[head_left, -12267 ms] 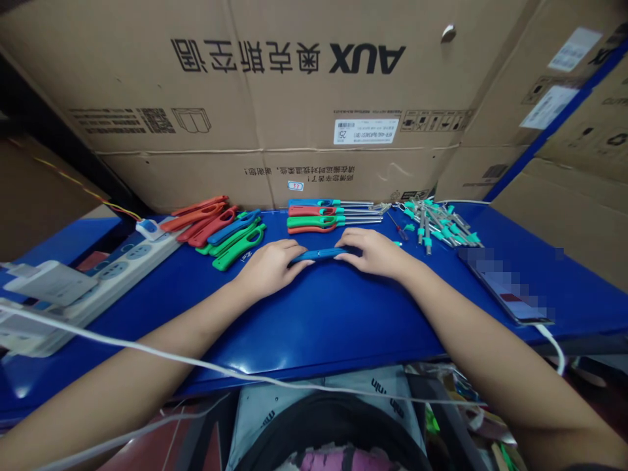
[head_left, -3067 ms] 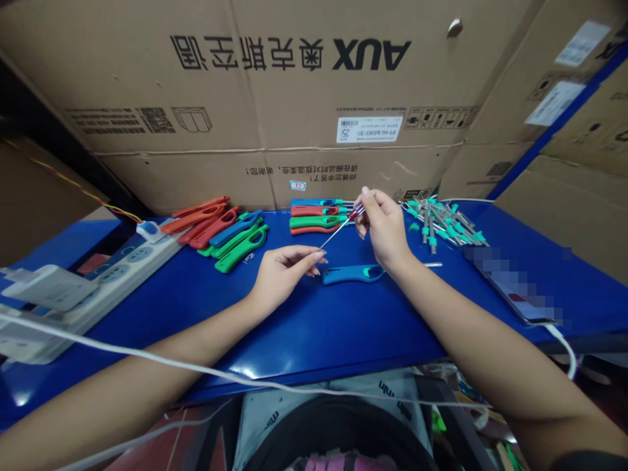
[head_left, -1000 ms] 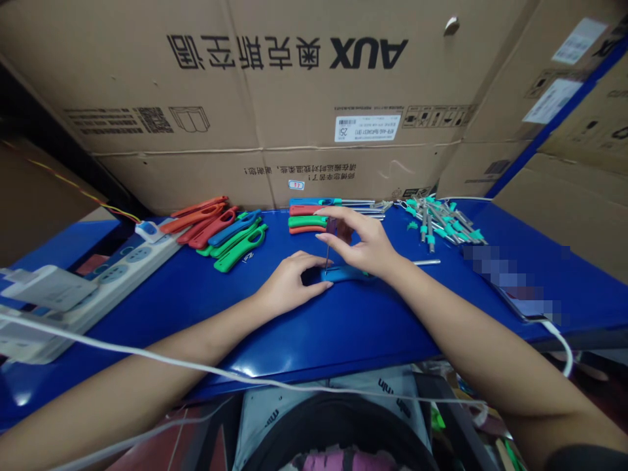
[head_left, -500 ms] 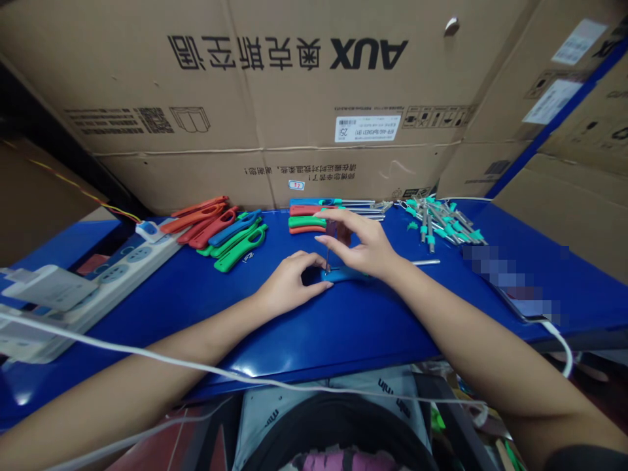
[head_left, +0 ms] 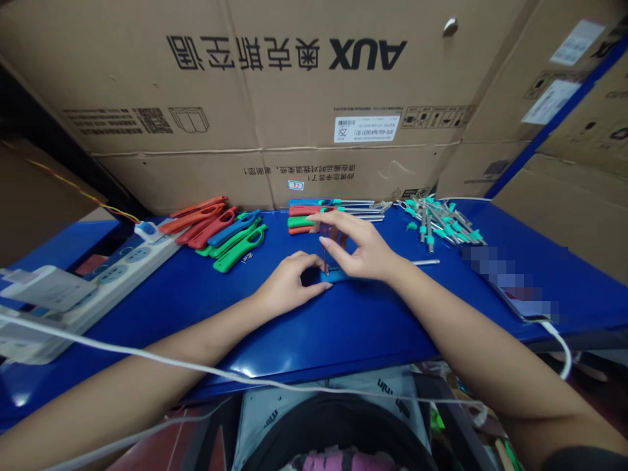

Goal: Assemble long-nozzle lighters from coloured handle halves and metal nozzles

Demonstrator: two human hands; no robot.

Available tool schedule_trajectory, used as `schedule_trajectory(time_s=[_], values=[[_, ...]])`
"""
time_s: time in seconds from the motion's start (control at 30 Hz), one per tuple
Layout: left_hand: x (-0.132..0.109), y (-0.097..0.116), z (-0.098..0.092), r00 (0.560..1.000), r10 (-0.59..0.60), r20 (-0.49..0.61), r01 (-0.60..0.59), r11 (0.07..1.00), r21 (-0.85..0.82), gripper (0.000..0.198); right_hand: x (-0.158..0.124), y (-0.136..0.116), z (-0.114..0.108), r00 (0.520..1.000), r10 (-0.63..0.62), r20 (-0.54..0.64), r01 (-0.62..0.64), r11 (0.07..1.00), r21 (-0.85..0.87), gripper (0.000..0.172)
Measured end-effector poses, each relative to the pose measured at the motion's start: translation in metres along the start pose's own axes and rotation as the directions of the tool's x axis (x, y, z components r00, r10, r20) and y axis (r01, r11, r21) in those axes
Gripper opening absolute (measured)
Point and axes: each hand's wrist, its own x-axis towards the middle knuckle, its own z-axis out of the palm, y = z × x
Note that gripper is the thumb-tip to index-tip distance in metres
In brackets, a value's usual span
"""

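Note:
A blue long-nosed lighter lies on the blue table in front of me, its metal tube pointing right and partly hidden by my right wrist. My left hand pinches the handle's left end between thumb and fingers. Above it, my right hand has its fingers closed on the upright screwdriver, whose tip meets the handle near my left fingertips. The screwdriver's handle is partly covered by the fingers. Behind my right hand, several lighters with metal tubes lie stacked in blue, red, green and orange.
Several coloured handle shells lie to the left. A pile of metal tubes with teal parts is at the back right. A power strip, a phone and a white cable are nearby. A cardboard box walls the back.
The fingers of my right hand have shifted slightly around the screwdriver, with the thumb moving a little right. My left hand and the blue lighter have stayed in place.

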Motion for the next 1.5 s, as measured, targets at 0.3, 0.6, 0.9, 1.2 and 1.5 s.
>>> schedule_trajectory(time_s=[0.3, 0.6, 0.9, 1.2, 1.5], values=[[0.0004, -0.0004, -0.0001, 1.000, -0.003, 0.019, 0.003, 1.000, 0.001, 0.017, 0.0029, 0.0002, -0.0036, 0.999, -0.034, -0.036, 0.027, 0.983, -0.179, 0.025], [0.0001, -0.0004, 0.0001, 1.000, -0.005, 0.017, 0.005, 1.000, -0.002, 0.018, 0.0031, -0.0008, -0.0048, 0.997, -0.069, -0.046, 0.060, 0.985, -0.164, 0.021], [0.0003, 0.0002, 0.0002, 1.000, -0.022, 0.014, 0.022, 1.000, 0.006, 0.019, 0.0074, -0.0056, -0.0032, 1.000, -0.022, 0.001, 0.022, 0.998, -0.054, 0.028], [0.0001, -0.0012, 0.0006, 1.000, -0.001, 0.011, 0.001, 1.000, -0.006, 0.018, 0.0086, -0.0015, -0.0048, 0.998, -0.014, 0.059, 0.017, 0.998, -0.054, 0.029], [0.0006, 0.0000, -0.0006, 1.000, 0.002, 0.022, -0.002, 1.000, 0.003, 0.018, 0.0085, -0.0023, -0.0095, 1.000, 0.002, 0.026, 0.003, 0.983, -0.182, 0.024]])
